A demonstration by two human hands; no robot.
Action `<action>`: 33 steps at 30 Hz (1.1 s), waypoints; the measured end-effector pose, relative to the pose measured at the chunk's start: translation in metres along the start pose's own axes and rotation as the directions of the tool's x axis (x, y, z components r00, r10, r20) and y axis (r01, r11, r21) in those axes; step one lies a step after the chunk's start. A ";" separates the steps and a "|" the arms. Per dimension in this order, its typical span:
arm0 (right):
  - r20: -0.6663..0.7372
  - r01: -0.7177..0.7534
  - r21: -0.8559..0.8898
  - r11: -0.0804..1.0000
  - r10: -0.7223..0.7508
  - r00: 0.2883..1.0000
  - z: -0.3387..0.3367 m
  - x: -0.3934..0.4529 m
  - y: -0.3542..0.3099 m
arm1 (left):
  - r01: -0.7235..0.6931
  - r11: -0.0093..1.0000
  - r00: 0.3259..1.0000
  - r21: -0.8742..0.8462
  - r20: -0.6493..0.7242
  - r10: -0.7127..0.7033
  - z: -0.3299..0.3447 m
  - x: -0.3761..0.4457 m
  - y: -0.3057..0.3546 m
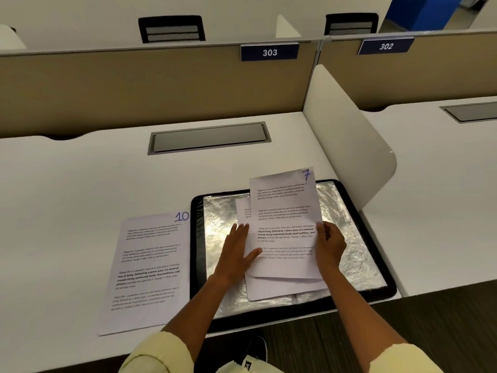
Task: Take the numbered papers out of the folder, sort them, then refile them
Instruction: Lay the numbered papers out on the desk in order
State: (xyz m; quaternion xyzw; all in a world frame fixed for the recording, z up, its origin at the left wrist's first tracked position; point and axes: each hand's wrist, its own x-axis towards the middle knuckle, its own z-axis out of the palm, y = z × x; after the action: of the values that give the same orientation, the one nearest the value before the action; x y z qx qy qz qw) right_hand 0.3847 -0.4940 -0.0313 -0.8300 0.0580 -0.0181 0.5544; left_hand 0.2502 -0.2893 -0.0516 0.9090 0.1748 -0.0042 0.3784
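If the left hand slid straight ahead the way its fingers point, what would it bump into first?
Probably nothing solid soon. The left hand points up the desk, so it would slide over the shiny folder beside the paper stack, then the folder's black rim; depth is unclear.

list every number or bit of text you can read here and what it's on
"303" on the blue plate on the desk partition.
"302" on the blue plate at the next desk.
"10", handwritten, on the sheet lying left of the folder.
"7", handwritten, on the top sheet that both hands touch.
Printed paragraphs on the sheets: mostly too small to read.
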 end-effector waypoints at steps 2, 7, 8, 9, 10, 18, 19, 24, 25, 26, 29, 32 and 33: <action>0.002 -0.040 0.039 0.998 0.040 0.999 0.006 0.000 -0.001 | 0.058 0.994 0.997 -0.098 -0.052 -0.063 -0.001 0.001 0.004; 0.030 -0.075 0.095 0.993 0.072 0.997 0.023 -0.009 -0.008 | 0.113 0.923 0.954 -0.369 -0.220 -0.205 -0.013 -0.004 0.008; 0.036 -0.075 0.101 0.992 0.071 0.997 0.027 -0.011 -0.009 | 0.124 0.910 0.939 -0.396 -0.250 -0.236 -0.017 -0.005 0.007; 0.042 -0.074 0.106 0.992 0.070 0.997 0.031 -0.012 -0.010 | 0.132 0.899 0.925 -0.417 -0.274 -0.263 -0.021 -0.007 0.005; 0.050 -0.079 0.109 0.991 0.074 0.996 0.034 -0.014 -0.012 | 0.143 0.889 0.913 -0.435 -0.289 -0.289 -0.024 -0.009 0.004; 0.127 -0.132 0.132 0.982 0.115 0.985 0.065 -0.050 -0.030 | 0.254 0.847 0.857 -0.466 -0.298 -0.421 -0.053 -0.039 -0.022; 0.131 -0.144 0.137 0.980 0.126 0.983 0.069 -0.057 -0.033 | 0.262 0.837 0.853 -0.480 -0.290 -0.434 -0.057 -0.045 -0.026; 0.151 -0.165 0.155 0.974 0.142 0.978 0.089 -0.095 -0.047 | 0.316 0.744 0.810 -0.589 -0.241 -0.535 -0.079 -0.077 -0.050; 0.157 -0.162 0.148 0.976 0.139 0.978 0.092 -0.103 -0.048 | 0.322 0.715 0.799 -0.620 -0.227 -0.556 -0.085 -0.084 -0.057; 0.165 -0.160 0.141 0.977 0.136 0.977 0.097 -0.114 -0.050 | 0.320 0.689 0.790 -0.650 -0.219 -0.573 -0.091 -0.092 -0.065; 0.187 -0.152 0.107 0.983 0.130 0.974 0.109 -0.145 -0.055 | 0.311 0.657 0.782 -0.687 -0.208 -0.587 -0.109 -0.117 -0.089; 0.210 -0.122 0.085 0.989 0.102 0.972 0.122 -0.179 -0.059 | 0.290 0.651 0.775 -0.702 -0.227 -0.590 -0.128 -0.143 -0.110; 0.219 -0.112 0.080 0.990 0.092 0.971 0.127 -0.191 -0.061 | 0.281 0.652 0.772 -0.704 -0.237 -0.589 -0.134 -0.152 -0.118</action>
State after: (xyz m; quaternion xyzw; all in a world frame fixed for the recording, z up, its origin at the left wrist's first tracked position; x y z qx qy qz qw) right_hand 0.2113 -0.3324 -0.0175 -0.7965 0.0396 0.0977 0.5954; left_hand 0.0527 -0.1674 -0.0156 0.6299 0.4670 0.1700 0.5969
